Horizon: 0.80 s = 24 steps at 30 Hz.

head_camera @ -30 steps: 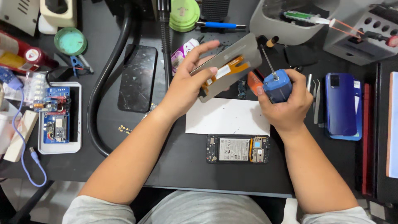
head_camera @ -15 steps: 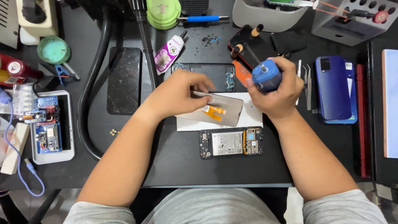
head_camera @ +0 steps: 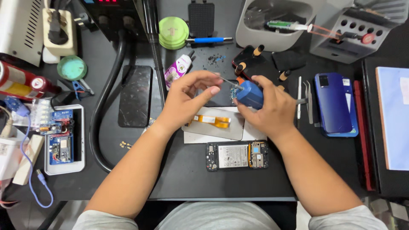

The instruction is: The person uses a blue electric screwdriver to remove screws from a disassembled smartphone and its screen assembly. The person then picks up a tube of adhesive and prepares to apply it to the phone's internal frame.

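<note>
My right hand (head_camera: 272, 108) grips a blue-handled screwdriver (head_camera: 249, 93) whose thin metal shaft points left. My left hand (head_camera: 187, 96) hovers with thumb and fingers pinched at the shaft's tip. Below the hands a grey phone screen panel (head_camera: 217, 127) with an orange flex cable lies face down on a white sheet (head_camera: 255, 135). An opened phone body (head_camera: 237, 156) showing its battery and board lies just below, nearer to me.
A black phone screen (head_camera: 135, 96) lies left, by a thick black hose (head_camera: 100, 115). A blue phone (head_camera: 335, 103) and tweezers (head_camera: 307, 100) sit right. A white tray with circuit boards (head_camera: 64, 140) is far left. Green tape rolls (head_camera: 173, 32) and a grey bin (head_camera: 277, 21) stand behind.
My left hand has let go of the screen panel, which now lies flat on the white sheet. That hand rose to the screwdriver's tip. My right hand tilted the screwdriver sideways.
</note>
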### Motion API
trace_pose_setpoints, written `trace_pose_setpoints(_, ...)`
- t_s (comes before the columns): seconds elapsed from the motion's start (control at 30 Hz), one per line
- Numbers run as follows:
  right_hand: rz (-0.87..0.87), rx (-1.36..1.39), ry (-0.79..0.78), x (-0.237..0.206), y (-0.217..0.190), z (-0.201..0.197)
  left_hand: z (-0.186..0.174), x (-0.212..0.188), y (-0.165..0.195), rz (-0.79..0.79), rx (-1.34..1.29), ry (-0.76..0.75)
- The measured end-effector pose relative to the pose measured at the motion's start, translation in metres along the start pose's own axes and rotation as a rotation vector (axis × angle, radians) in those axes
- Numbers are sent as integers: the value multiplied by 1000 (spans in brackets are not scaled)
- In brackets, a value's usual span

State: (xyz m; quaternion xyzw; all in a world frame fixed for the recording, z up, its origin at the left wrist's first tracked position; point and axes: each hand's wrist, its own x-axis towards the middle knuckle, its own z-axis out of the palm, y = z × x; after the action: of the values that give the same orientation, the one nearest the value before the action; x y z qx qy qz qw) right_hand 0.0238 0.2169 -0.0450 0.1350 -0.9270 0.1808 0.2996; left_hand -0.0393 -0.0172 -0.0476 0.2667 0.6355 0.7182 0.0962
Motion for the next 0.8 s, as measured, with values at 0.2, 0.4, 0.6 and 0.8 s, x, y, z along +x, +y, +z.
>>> trace_pose_setpoints(0.2,-68,113,14,-6,-28,-3,6,-8,2,-80,-237,-26)
trace_pose_setpoints(0.4,-258,-11,97,7,-24,-33,-4,-11,24,-98,-209,177)
trace_pose_setpoints(0.6,-300,-101,167,17,-7,-53,-4,-12,45,-142,-48,159)
trace_pose_setpoints(0.8,-177,269,190,4,-37,-29,9,-23,61,138,210,-182)
